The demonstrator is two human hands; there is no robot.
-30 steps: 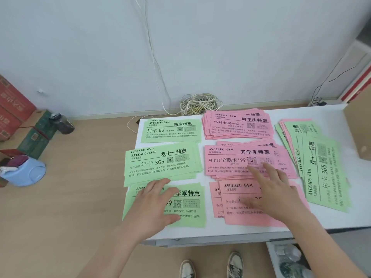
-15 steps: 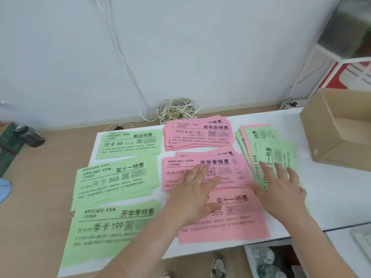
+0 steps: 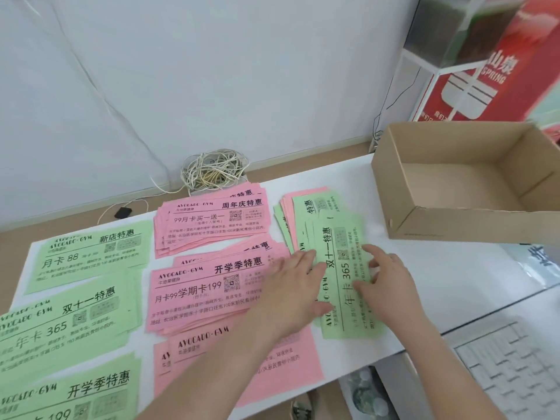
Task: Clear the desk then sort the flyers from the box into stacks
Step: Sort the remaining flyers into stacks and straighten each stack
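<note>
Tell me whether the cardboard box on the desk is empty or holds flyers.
Empty, as far as shown: the floor of the cardboard box is bare, with no flyers on it. Its near wall hides a strip of floor.

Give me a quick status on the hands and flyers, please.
Left hand flat on left edge of mixed pile; right hand on its top green flyer. Pink stacks and green stacks laid out left. Box looks empty. Nothing in the way.

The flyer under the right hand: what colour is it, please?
The flyer is light green, black print; head view.
</note>
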